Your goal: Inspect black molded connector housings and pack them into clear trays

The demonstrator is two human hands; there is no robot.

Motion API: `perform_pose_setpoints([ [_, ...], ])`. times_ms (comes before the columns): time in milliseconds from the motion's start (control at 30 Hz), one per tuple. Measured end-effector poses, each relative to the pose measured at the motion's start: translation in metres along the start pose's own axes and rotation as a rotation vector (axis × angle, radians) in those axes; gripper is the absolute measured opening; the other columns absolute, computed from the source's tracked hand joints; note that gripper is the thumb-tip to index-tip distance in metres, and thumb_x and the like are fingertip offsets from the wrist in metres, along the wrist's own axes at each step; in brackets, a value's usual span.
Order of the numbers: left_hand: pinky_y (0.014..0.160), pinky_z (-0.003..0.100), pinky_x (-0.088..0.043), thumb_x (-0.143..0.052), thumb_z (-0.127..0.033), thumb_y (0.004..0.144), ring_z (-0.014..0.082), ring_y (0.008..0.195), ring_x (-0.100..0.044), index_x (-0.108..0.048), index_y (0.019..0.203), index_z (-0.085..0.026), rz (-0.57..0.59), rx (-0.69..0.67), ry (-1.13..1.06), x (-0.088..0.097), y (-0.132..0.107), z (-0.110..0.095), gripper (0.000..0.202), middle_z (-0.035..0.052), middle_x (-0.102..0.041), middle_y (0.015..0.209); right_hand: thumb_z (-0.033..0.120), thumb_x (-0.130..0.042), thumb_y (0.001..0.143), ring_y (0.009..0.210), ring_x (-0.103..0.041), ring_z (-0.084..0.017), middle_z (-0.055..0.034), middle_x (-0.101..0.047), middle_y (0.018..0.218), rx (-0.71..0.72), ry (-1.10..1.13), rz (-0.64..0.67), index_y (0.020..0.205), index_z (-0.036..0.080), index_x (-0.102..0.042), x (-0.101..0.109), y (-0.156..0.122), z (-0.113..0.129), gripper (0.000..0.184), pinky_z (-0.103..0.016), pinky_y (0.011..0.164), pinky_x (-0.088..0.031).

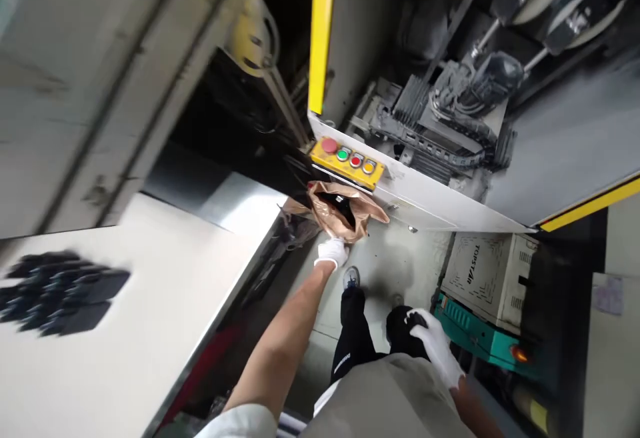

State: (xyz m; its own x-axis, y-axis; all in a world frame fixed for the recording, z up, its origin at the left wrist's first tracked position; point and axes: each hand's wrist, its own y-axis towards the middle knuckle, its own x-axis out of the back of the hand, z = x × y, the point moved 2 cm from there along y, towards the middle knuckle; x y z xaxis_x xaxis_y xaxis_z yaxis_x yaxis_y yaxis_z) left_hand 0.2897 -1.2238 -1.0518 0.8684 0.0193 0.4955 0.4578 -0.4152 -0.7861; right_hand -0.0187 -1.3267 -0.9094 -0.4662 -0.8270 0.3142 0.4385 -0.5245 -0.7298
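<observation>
My left hand (331, 253), in a white glove, grips the neck of a crumpled brown paper-like bag (345, 215) with something black inside it. The bag hangs just below a yellow push-button box (347, 163). My right hand (434, 347), also white-gloved, rests with spread fingers on a black-clothed leg (406, 333), low in the view and apart from the bag. It holds nothing that I can see. The view is steeply tilted, and my own black trousers and a shoe (351, 278) show below.
The button box has a red mushroom button and green, red and amber buttons. It sits on a white machine door (425, 198) with yellow trim, open on belts and a cable chain. A TOPSTAR unit (487, 278) stands right. A white surface (150, 331) with dark shapes lies left.
</observation>
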Motion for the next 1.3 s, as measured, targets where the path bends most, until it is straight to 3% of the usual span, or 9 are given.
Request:
perform_pose_setpoints([
  [167,0.110,0.038,-0.055,-0.068,-0.035,0.090,0.0280,0.123,-0.072,-0.078,0.114,-0.023,-0.048,0.022,-0.371,-0.039,-0.046,-0.007,0.029,0.0129,-0.077,0.126,0.032,-0.064,0.062,0.093,-0.067,-0.029,-0.0071,-0.076,0.092,0.190,0.034,0.181,0.087,0.018,-0.073,0.015,0.115,0.053,0.031,-0.040,0.091,-0.053],
  [333,0.098,0.034,-0.062,-0.060,-0.054,0.085,0.0260,0.112,-0.077,-0.077,0.110,-0.036,-0.429,0.129,-0.784,-0.038,-0.111,0.008,0.036,0.0055,-0.079,0.122,0.036,-0.073,0.059,0.090,-0.069,-0.029,-0.0101,-0.077,0.092,0.260,0.069,0.450,0.091,0.016,-0.075,0.006,0.260,0.095,0.038,-0.039,0.083,-0.054],
  [467,0.106,0.043,-0.060,-0.062,-0.059,0.086,0.0286,0.114,-0.075,-0.076,0.109,-0.030,-1.102,0.274,-0.927,0.032,-0.166,0.017,0.039,0.0078,-0.079,0.120,0.037,-0.075,0.057,0.089,-0.069,-0.030,-0.0100,-0.078,0.090,0.377,-0.067,0.615,0.091,0.016,-0.076,-0.021,0.332,0.180,0.040,-0.038,0.078,-0.055],
  [567,0.102,0.043,-0.060,-0.070,-0.051,0.085,0.0270,0.102,-0.076,-0.077,0.100,-0.024,-1.731,0.310,-0.742,0.115,-0.206,0.021,0.032,0.0063,-0.080,0.106,0.036,-0.072,0.063,0.092,-0.069,-0.028,-0.0094,-0.078,0.095,0.533,-0.138,0.758,0.095,0.017,-0.076,-0.035,0.340,0.244,0.037,-0.037,0.079,-0.055],
  [667,0.102,0.038,-0.058,-0.065,-0.047,0.090,0.0236,0.100,-0.075,-0.077,0.102,-0.021,-2.038,0.325,-0.432,0.206,-0.223,0.023,0.032,0.0062,-0.080,0.106,0.032,-0.070,0.066,0.091,-0.067,-0.027,-0.0083,-0.076,0.095,0.642,-0.177,0.877,0.094,0.018,-0.075,-0.039,0.328,0.283,0.032,-0.037,0.082,-0.056],
  [833,0.113,0.037,-0.047,-0.056,-0.040,0.098,0.0242,0.116,-0.068,-0.070,0.126,-0.016,-1.777,0.289,-0.038,0.351,-0.181,0.005,0.040,0.0091,-0.074,0.122,0.035,-0.074,0.068,0.087,-0.065,-0.026,-0.0073,-0.072,0.090,0.715,-0.163,0.875,0.093,0.017,-0.074,-0.023,0.310,0.302,0.031,-0.036,0.079,-0.056],
  [967,0.113,0.050,-0.045,-0.060,-0.051,0.096,0.0383,0.129,-0.060,-0.060,0.141,-0.011,-1.521,0.334,0.025,0.432,-0.113,-0.033,0.060,0.0213,-0.066,0.134,0.033,-0.074,0.070,0.097,-0.069,-0.030,-0.0100,-0.075,0.099,0.718,-0.106,0.706,0.099,0.016,-0.075,0.002,0.301,0.283,0.034,-0.040,0.089,-0.057],
  [1133,0.101,0.054,-0.054,-0.061,-0.041,0.094,0.0424,0.117,-0.067,-0.068,0.126,-0.012,-1.314,0.369,-0.004,0.462,-0.059,-0.062,0.044,0.0225,-0.072,0.122,0.037,-0.076,0.073,0.104,-0.071,-0.033,-0.0116,-0.076,0.104,0.633,-0.031,0.557,0.102,0.017,-0.075,0.041,0.287,0.246,0.036,-0.044,0.098,-0.055],
  [1300,0.100,0.049,-0.056,-0.063,-0.032,0.089,0.0382,0.117,-0.068,-0.066,0.131,-0.016,-1.346,0.276,-0.044,0.455,-0.062,-0.072,0.045,0.0198,-0.072,0.126,0.039,-0.077,0.075,0.100,-0.068,-0.030,-0.0087,-0.075,0.100,0.611,-0.072,0.525,0.100,0.018,-0.075,0.070,0.276,0.255,0.032,-0.039,0.091,-0.055],
])
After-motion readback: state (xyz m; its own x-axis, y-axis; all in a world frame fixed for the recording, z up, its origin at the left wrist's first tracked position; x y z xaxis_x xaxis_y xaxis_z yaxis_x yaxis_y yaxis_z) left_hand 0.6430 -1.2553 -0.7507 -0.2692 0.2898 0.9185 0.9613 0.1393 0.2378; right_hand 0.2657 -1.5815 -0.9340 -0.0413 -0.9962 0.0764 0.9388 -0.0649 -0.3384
